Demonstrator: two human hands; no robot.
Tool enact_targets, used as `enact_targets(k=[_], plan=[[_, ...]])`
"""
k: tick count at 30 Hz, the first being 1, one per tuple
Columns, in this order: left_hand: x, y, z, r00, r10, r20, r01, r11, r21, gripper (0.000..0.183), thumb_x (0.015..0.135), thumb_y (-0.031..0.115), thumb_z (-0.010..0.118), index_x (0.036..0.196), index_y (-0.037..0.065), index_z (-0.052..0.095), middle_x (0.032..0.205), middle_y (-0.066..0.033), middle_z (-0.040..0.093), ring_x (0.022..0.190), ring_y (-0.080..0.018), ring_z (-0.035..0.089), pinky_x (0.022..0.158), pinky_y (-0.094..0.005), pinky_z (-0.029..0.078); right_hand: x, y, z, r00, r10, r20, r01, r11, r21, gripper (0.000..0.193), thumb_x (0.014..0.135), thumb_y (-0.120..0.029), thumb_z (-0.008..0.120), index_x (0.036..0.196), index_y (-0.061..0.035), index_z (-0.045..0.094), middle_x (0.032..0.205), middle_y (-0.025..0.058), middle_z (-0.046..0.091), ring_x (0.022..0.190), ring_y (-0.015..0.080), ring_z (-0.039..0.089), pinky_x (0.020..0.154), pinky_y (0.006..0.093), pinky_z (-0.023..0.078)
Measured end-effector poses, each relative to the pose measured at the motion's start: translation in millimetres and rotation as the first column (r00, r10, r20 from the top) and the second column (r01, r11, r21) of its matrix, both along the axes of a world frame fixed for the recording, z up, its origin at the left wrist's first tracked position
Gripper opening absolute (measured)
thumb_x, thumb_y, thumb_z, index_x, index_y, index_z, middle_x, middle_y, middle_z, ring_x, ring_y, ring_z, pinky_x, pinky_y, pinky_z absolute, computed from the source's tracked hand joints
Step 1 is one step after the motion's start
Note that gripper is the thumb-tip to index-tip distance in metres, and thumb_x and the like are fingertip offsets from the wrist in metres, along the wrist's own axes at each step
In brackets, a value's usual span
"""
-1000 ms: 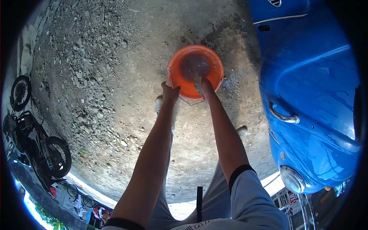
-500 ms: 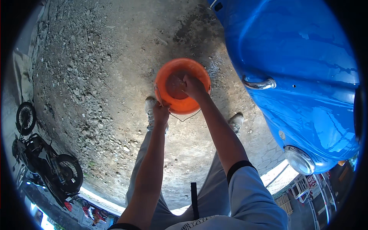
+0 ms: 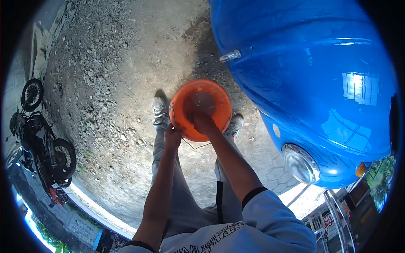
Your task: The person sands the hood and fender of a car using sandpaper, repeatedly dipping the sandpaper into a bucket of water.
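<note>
An orange bucket [image 3: 223, 99] with murky liquid inside is in front of me, between my two shoes. My left hand [image 3: 172, 137] grips its rim at the near left. Over the near side of the rim, my right hand [image 3: 204, 125] reaches into the bucket. Its fingers are in shadow near the liquid, and I cannot make out whether they hold anything. A thin wire handle [image 3: 197, 147] hangs below the near rim. Whether the bucket touches the ground is hidden from above.
A wet, glossy blue car body [image 3: 312, 84] curves along my right, with a round headlight [image 3: 300, 163] and a small chrome fitting [image 3: 230, 55]. Loose gravel [image 3: 99, 84] covers the ground on the left. Beyond it stands a black motorcycle [image 3: 44, 147].
My right hand has shifted toward the bucket's near side and lower left. The blue car now fills more of the view and appears closer. My left hand keeps its grip on the rim.
</note>
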State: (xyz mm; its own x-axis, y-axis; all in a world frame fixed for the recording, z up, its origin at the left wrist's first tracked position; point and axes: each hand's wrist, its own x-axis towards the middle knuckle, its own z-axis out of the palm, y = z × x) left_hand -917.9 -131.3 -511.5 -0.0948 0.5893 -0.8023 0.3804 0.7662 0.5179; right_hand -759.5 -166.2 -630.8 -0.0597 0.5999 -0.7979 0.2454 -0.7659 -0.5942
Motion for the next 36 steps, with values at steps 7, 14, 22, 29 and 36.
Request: enact_targets(k=[7,14,22,29,36], plan=[[20.2,-67.9,-28.0,0.989,0.071,0.131,-0.063,0.996,-0.064,0.030,0.082,0.002,0.068,0.112,0.002,0.064,0.086,-0.0057,0.067,0.066,-0.0131,0.064,0.060,-0.0279,0.053,66.0,-63.1,23.1,0.986,-0.162,-0.047,0.162,0.987,-0.005,0.024,0.097,-0.024,0.063,0.113,-0.0060,0.065,0.093,0.0073,0.067,0.084,0.0193,0.068,0.077,0.0357,0.055],[46.2,-95.2,-128.8,0.992,-0.038,0.119,0.055,0.987,-0.150,0.037,0.081,0.001,0.071,0.117,-0.002,0.065,0.101,-0.0106,0.071,0.090,-0.0188,0.068,0.078,-0.0331,0.054,110.6,-110.9,13.1,0.800,-0.592,-0.100,0.578,0.804,-0.138,0.027,0.099,-0.018,0.059,0.122,-0.0054,0.062,0.108,0.0094,0.069,0.089,0.0175,0.069,0.078,0.0349,0.057],[62.5,-149.9,-244.2,0.979,-0.186,0.084,0.197,0.970,-0.142,0.039,0.085,0.011,0.075,0.120,-0.003,0.063,0.108,-0.0186,0.072,0.100,-0.0248,0.070,0.086,-0.0375,0.054,132.7,-161.0,-29.1,0.497,-0.832,-0.247,0.810,0.547,-0.211,0.027,0.101,-0.013,0.047,0.118,-0.0001,0.063,0.098,0.0103,0.069,0.079,0.0181,0.069,0.070,0.0335,0.056],[55.3,-185.1,-266.4,0.866,-0.436,-0.244,0.417,0.900,-0.128,0.041,0.092,0.021,0.059,0.126,-0.002,0.056,0.115,-0.0276,0.069,0.107,-0.0413,0.069,0.090,-0.0459,0.055,138.4,-200.7,-26.1,0.583,-0.784,-0.213,0.768,0.618,-0.171,0.023,0.101,-0.014,0.054,0.119,-0.0074,0.064,0.106,0.0054,0.068,0.092,0.0155,0.068,0.079,0.0313,0.055],[94.9,-152.0,-132.5,0.865,-0.495,-0.089,0.484,0.867,-0.121,0.048,0.095,0.025,0.056,0.136,0.001,0.051,0.126,-0.0244,0.066,0.113,-0.0367,0.067,0.094,-0.0478,0.053,139.0,-209.5,56.2,0.210,-0.834,-0.510,0.813,0.439,-0.384,0.024,0.103,-0.021,0.055,0.122,-0.0070,0.063,0.107,0.0037,0.069,0.093,0.0149,0.069,0.081,0.0307,0.056]])
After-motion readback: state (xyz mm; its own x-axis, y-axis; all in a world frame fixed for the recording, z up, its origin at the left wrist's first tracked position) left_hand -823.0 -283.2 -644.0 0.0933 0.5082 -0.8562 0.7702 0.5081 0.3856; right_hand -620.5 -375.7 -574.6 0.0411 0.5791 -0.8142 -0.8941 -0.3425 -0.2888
